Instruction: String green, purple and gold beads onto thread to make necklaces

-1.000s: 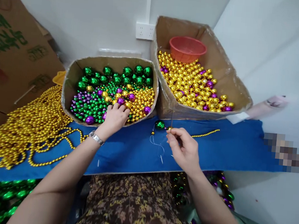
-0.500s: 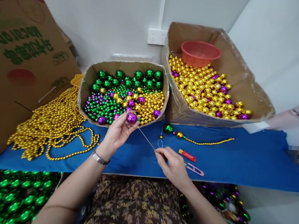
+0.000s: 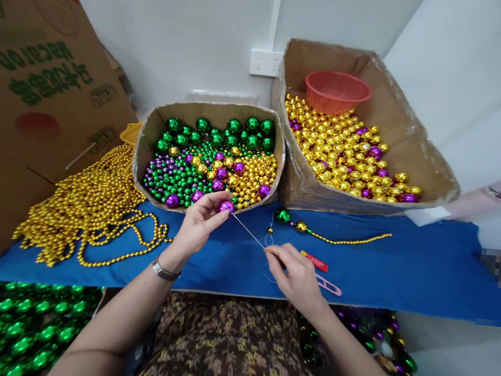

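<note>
A large shiny purple bead [image 3: 226,207] is pinched between the fingers of my left hand [image 3: 198,223], at the front rim of the smaller bead box. My right hand [image 3: 293,271] grips the near end of a long thin needle [image 3: 249,230]. The needle's far end meets the purple bead; whether it is inside the hole is too small to tell. Thin thread [image 3: 271,236] loops on the cloth beyond my right hand. Past it lies a strung piece: a big green bead [image 3: 282,215], a gold bead [image 3: 301,226] and a gold bead chain [image 3: 351,241].
The smaller box [image 3: 213,110] holds green, purple and gold beads. A larger carton [image 3: 396,125] holds gold and purple beads and a red basin [image 3: 337,93]. Gold bead chains [image 3: 86,209] heap at left. A red-yellow item [image 3: 316,261] and pink-handled snips [image 3: 329,285] lie right on blue cloth [image 3: 400,277].
My left hand has turned, its fingers now closing over the purple bead, which sits slightly lower and further right. My right hand with the needle has shifted a little right.
</note>
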`<action>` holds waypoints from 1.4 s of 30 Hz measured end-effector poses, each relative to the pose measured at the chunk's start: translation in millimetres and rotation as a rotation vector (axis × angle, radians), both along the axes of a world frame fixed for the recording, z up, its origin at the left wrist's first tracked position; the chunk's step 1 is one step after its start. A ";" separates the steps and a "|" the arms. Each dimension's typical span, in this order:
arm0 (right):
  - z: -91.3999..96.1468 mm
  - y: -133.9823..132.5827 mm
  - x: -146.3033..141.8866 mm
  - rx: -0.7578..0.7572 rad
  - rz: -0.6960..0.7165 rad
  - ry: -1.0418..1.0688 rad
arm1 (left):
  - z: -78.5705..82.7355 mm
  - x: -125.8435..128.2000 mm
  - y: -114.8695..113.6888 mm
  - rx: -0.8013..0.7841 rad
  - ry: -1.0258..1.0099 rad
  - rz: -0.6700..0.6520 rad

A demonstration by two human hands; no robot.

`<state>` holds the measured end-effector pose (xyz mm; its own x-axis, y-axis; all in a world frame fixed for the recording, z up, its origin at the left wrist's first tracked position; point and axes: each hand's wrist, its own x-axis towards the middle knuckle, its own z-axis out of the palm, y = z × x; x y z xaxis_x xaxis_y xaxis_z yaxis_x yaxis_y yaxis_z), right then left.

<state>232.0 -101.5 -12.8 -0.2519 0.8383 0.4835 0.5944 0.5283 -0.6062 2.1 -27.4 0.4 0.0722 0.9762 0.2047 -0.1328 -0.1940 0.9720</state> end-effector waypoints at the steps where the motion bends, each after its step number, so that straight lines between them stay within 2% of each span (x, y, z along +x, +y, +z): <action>1: -0.9 -0.1 0.4 0.013 -0.002 -0.026 | -0.8 -1.2 0.0 0.036 0.051 0.018; 4: -4.8 0.1 0.0 0.063 -0.026 -0.133 | -2.2 -1.5 -2.2 0.180 0.235 0.056; 6: -7.5 0.5 -1.8 0.076 -0.043 -0.181 | -3.6 1.3 -5.5 0.244 0.315 0.018; 8: -9.4 0.7 -4.2 0.065 -0.046 -0.182 | -6.1 5.6 -9.4 0.216 0.288 -0.043; 13: -12.1 0.3 -6.7 -0.008 0.010 -0.079 | -12.8 12.9 -15.5 -0.081 -0.051 -0.137; 21: -23.4 0.4 -8.9 -0.032 0.013 -0.053 | -13.1 13.7 -15.8 -0.161 -0.146 -0.120; 27: -28.4 0.9 -9.6 0.004 -0.025 -0.098 | -13.5 15.3 -18.0 -0.036 -0.063 -0.046; 30: -29.2 1.1 -8.7 -0.009 0.005 -0.059 | -13.5 14.5 -18.6 -0.075 -0.096 -0.078; 34: -30.9 2.5 -10.5 0.020 -0.039 -0.104 | -14.2 18.2 -22.7 -0.059 -0.044 -0.094; 39: -32.1 4.1 -12.5 0.023 -0.023 -0.084 | -14.6 19.7 -27.8 -0.070 0.029 -0.205; 42: -31.1 5.0 -8.4 0.012 -0.048 -0.052 | -11.2 9.6 -18.1 0.037 0.177 -0.115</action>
<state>223.6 -96.5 -43.9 -0.2364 0.8442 0.4811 0.6501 0.5054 -0.5674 11.7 -45.5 -10.8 0.2210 0.9514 0.2145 0.0158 -0.2234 0.9746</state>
